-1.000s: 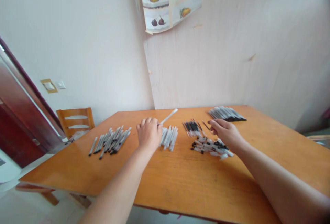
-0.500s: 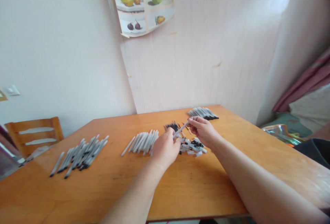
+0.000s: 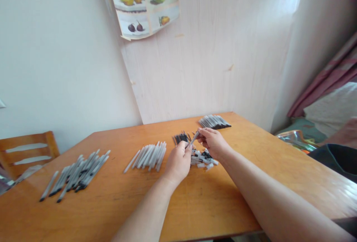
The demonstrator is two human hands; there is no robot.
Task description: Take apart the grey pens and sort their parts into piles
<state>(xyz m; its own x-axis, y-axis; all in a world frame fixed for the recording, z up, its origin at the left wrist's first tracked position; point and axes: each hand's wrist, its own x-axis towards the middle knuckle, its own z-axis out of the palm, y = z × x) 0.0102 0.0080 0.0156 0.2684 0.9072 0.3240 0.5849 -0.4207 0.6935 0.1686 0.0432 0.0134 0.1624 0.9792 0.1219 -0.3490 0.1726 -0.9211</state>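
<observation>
A slim pale pen barrel slants up and to the right between my two hands. My left hand is closed around its lower end. The fingertips of my right hand pinch the upper end, and whatever lies under them is too small to make out. Just below the hands lies a heap of white and black pen caps. Thin dark refills are bunched behind my left hand. White empty-looking barrels lie side by side to the left of it.
On the left of the wooden table is a loose pile of pens with dark ends. A neat row of similar pens lies at the back right. A wooden chair stands beyond the left edge, and a dark container beyond the right.
My hands have come closer together, and less of the barrel shows between them. The camera has turned slightly right, so the whole scene sits further left.
</observation>
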